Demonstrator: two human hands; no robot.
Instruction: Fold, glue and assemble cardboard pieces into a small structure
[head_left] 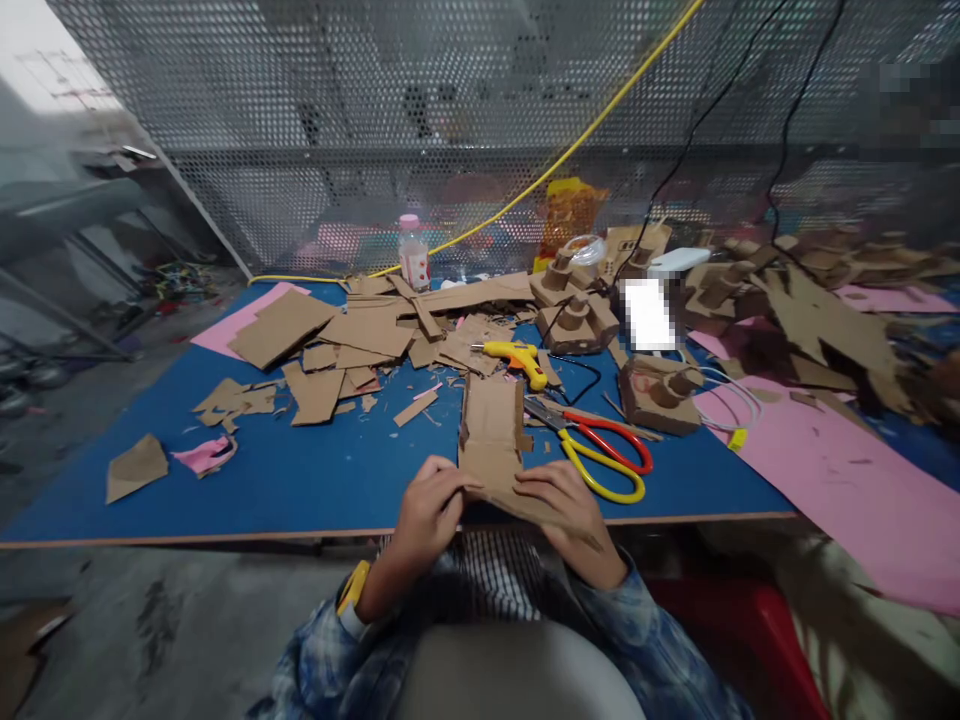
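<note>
A creased cardboard piece (491, 425) with raised side edges lies on the table in front of me, its near end at the table's front edge. My left hand (433, 505) pinches the near left corner between thumb and fingers. On the near right part, my right hand (564, 500) lies with fingers bent over the cardboard, its thumb hidden underneath. Just right of the cardboard rest scissors (607, 455) with one red and one yellow handle. Beyond its far end lies a yellow glue gun (517, 358).
Cardboard scraps (367, 335) cover the back left of the blue table (300, 490). Several built cardboard pieces (660, 390) stand at the right, near pink paper (847, 490). A pink-capped bottle (413, 252) stands at the back. A yellow cable (570, 150) crosses the mesh panel.
</note>
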